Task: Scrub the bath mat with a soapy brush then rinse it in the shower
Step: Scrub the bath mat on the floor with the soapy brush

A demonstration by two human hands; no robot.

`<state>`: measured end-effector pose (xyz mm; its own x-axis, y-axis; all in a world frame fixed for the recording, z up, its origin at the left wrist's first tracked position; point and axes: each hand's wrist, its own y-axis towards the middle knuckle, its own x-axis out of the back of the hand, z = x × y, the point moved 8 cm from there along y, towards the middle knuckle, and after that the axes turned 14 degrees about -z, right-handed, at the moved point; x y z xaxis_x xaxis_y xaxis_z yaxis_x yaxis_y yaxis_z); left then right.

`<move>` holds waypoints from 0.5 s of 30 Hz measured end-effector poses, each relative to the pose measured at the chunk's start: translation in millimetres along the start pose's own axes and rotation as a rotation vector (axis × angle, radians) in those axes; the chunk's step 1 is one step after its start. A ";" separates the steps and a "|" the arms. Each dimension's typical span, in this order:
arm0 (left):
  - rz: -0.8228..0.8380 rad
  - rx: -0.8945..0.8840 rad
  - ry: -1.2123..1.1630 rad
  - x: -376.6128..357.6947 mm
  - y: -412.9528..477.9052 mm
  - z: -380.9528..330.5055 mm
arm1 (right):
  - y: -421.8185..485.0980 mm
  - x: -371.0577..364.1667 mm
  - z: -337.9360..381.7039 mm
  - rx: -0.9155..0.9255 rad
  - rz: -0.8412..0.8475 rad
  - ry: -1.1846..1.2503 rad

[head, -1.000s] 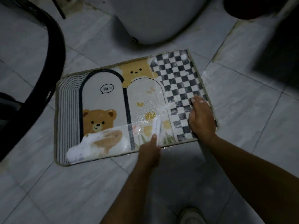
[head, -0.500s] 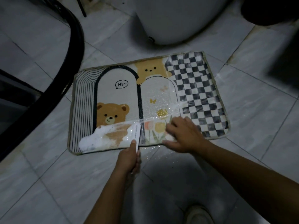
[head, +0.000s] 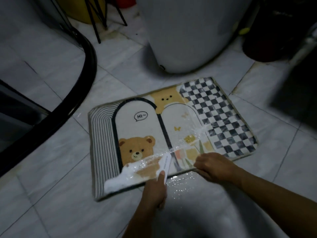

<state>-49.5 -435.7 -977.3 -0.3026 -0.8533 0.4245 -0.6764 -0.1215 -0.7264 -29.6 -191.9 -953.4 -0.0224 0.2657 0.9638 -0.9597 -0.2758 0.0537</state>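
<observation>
The fingers (head: 161, 176) of the left hand (head: 154, 189) are wrapping round the handle of a white brush (head: 165, 162), one of them lying along its back, and the far end of the brush is resting on the bath mat (head: 137, 127) at the rim of a patch of foam (head: 118, 179). The right hand (head: 216, 164) is curling its fingers over the mat's near edge just beside the brush (whether it is lifting that edge, I cannot tell). The mat is lying on the tiled floor (head: 51, 194), in front of a white rounded base (head: 185, 40), with water drops (head: 178, 184) glistening by its near edge. Foam is covering only the near left corner, so the scrubbing looks to be in its early part. To do it well, the brush should be working in short overlapping strokes from the suds toward the checked side, the right hand pinning the mat so it is not sliding on slick tile
</observation>
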 end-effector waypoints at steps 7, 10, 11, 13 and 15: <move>-0.068 0.025 -0.050 -16.5 -31.4 6.3 | 63.0 -2.5 43.1 -0.190 0.025 0.029; -0.146 0.069 -0.121 13.2 -22.2 17.2 | 74.5 -21.6 48.8 -0.312 -0.107 -0.034; -0.171 0.112 -0.138 30.0 -17.4 27.8 | 71.5 -21.6 45.9 -0.323 -0.154 -0.056; -0.261 0.231 -0.185 75.0 -15.0 58.9 | 66.6 -22.4 43.0 -0.333 -0.183 -0.075; -0.329 0.293 -0.199 106.0 -20.1 78.6 | 68.0 -21.0 46.5 -0.349 -0.211 -0.083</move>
<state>-15.2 -563.6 -960.2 0.0493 -0.8229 0.5660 -0.4884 -0.5142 -0.7051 -81.3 -259.2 -957.8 0.1937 0.2036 0.9597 -0.9785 0.1100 0.1742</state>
